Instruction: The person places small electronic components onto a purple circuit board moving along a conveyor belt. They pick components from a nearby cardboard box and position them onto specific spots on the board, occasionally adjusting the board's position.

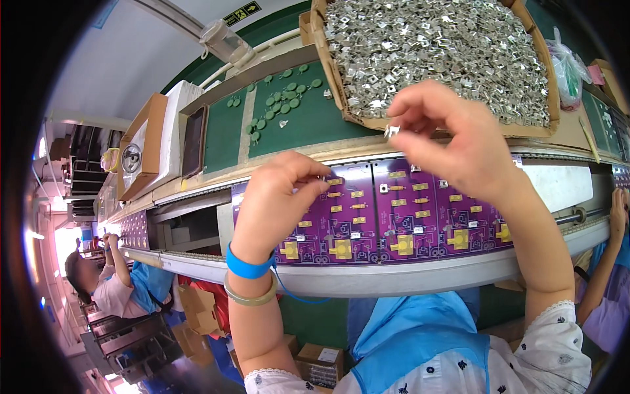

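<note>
My right hand [459, 141] is raised over the far edge of the purple circuit boards, holding a small silver metal clip [392, 131] between thumb and fingertips. Lower and to the left, my left hand [279, 200] is in a pinch above the left part of the purple circuit board [318, 226]. Whatever sits between its fingertips is too small to name. The boards lie side by side on the conveyor line and carry yellow parts, small resistors and several square metal clips. A blue wrist strap [251, 264] with a cord and a bangle are on my left wrist.
Beyond the boards stands a cardboard box [333, 72] heaped with loose metal clips. Green disc-shaped parts [289, 95] lie on the green bench top. A metal rail [328, 282] runs along the near side. Co-workers [121, 282] work at the far left and right.
</note>
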{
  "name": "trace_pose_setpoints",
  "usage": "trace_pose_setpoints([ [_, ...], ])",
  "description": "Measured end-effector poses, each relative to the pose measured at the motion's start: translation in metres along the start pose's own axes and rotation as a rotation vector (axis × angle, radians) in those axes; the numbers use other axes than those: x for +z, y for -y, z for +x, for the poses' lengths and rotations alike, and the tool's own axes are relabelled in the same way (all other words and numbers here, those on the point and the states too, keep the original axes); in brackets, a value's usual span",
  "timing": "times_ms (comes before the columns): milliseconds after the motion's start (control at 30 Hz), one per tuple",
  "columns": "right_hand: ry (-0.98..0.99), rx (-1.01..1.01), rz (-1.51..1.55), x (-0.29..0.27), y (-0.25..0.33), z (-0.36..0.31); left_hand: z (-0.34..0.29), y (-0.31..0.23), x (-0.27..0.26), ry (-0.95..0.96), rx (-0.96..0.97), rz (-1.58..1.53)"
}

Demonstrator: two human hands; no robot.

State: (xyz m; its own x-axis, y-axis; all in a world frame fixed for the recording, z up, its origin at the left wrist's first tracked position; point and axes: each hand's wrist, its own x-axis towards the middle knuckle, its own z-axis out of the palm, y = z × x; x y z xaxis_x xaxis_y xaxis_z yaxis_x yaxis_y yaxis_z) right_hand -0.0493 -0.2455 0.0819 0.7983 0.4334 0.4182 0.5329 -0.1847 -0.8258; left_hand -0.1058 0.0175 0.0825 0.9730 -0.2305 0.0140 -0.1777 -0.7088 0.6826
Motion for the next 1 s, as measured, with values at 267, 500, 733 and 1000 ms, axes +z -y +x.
trace_pose_setpoints([
  [267, 0.222, -0.141, -0.048, 0.032, -0.007, 0.001, -0.016, 0.018, 0.014, -0.015, 0.148, 0.266],
  [500, 0.190, -0.115, -0.187, 0.057, -0.021, -0.009, -0.019, 0.026, 0.018, -0.025, 0.196, 0.283],
  [733, 0.251, -0.264, -0.436, 0.071, -0.032, -0.009, -0.018, 0.021, 0.011, 0.007, 0.123, 0.198],
  [1000, 0.210, -0.169, -0.381, 0.075, -0.037, -0.007, -0.013, 0.013, -0.003, -0.095, 0.141, 0.148],
])
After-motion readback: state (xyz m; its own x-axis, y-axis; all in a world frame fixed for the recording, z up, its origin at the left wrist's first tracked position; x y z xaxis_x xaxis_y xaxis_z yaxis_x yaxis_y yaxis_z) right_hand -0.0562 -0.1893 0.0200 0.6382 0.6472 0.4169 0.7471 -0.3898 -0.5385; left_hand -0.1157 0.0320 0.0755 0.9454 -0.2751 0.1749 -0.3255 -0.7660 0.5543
